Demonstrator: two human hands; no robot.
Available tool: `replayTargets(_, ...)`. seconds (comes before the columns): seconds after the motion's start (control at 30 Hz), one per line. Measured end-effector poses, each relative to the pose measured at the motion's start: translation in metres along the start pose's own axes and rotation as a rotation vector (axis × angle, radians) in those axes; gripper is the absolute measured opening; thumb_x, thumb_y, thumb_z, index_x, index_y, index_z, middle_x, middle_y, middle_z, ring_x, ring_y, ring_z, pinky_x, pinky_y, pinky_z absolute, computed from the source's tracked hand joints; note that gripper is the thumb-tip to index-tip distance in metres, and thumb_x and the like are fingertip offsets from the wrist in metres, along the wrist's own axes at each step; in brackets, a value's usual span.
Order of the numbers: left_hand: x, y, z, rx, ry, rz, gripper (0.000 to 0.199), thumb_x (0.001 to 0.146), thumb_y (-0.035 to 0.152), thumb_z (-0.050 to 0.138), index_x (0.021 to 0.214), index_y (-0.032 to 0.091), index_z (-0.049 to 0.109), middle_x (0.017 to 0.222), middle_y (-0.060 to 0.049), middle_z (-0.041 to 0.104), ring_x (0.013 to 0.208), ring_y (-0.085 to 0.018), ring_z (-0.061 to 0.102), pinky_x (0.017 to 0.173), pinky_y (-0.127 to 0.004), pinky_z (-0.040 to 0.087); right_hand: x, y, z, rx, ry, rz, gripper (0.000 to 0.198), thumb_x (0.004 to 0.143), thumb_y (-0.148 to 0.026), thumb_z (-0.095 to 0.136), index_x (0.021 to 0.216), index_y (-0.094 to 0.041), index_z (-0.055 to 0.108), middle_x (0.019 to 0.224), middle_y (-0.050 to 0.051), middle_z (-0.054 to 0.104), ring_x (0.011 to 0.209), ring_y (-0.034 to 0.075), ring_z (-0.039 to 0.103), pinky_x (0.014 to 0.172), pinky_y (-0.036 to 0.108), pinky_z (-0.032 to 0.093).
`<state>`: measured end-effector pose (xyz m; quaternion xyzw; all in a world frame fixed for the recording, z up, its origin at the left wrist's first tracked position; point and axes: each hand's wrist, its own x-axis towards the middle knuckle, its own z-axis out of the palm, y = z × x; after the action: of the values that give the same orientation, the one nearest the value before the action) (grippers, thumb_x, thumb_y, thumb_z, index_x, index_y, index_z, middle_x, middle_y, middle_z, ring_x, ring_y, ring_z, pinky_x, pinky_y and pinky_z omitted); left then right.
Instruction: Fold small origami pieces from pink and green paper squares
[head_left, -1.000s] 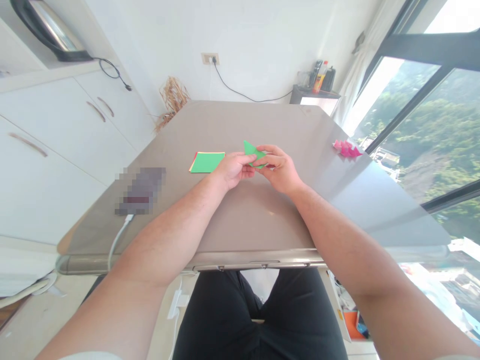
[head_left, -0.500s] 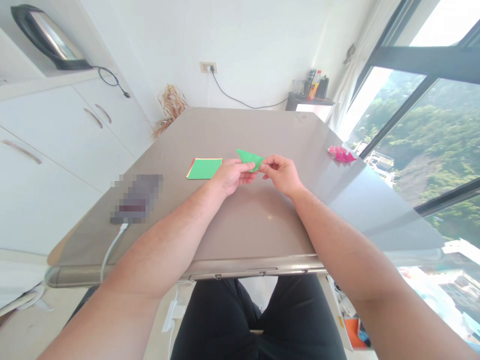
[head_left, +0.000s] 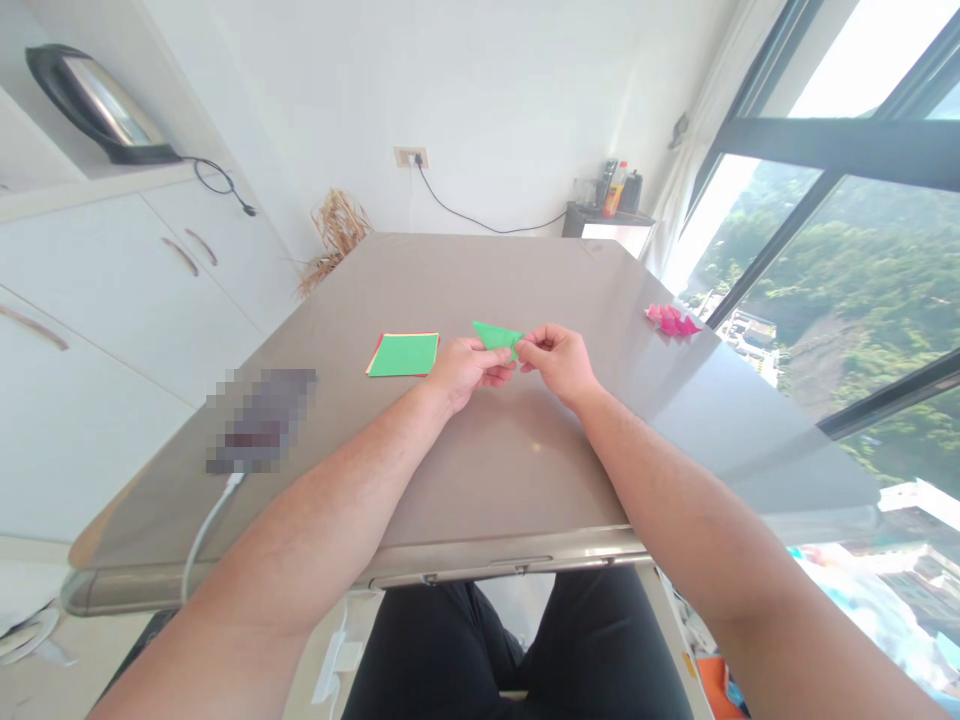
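Observation:
A folded piece of green paper, roughly a triangle, is held between my two hands above the table. My left hand grips its lower left part, thumb on top and fingers underneath. At the paper's right corner, my right hand pinches with thumb and forefinger. The fingertips hide that corner, so the fold there cannot be made out. Just left of my left hand lies a stack of coloured paper sheets, green on top, with red and yellow edges showing.
Several pink folded paper pieces lie near the table's right edge, by the window. At the left is a pixelated dark device with a white cable running over the front edge. Bottles stand on a small cabinet behind the table.
The view has tilted, so the table sits slightly lower in the picture. My right thumb has moved left onto the green paper's right part; both hands still hold it.

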<state>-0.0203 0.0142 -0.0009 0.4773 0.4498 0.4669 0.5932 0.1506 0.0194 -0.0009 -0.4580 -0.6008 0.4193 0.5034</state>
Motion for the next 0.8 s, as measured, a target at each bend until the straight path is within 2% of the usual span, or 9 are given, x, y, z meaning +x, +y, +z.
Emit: replayTargets(0.8,-0.0031,0.0012,0.0059,0.068,0.042,0.038,0.025,0.066,0.032,0.083,0.080,0.013,0.075,0.077,-0.009,0.075,0.063,-0.015,0.066,0.061,-0.029,0.053,-0.0001,-0.0025,0.0013,0.003,0.040,0.036,0.014,0.072,-0.030,0.072,0.070,-0.020,0.062,0.061,-0.003,0.064,0.054,0.012,0.061,0.058,0.027,0.048)
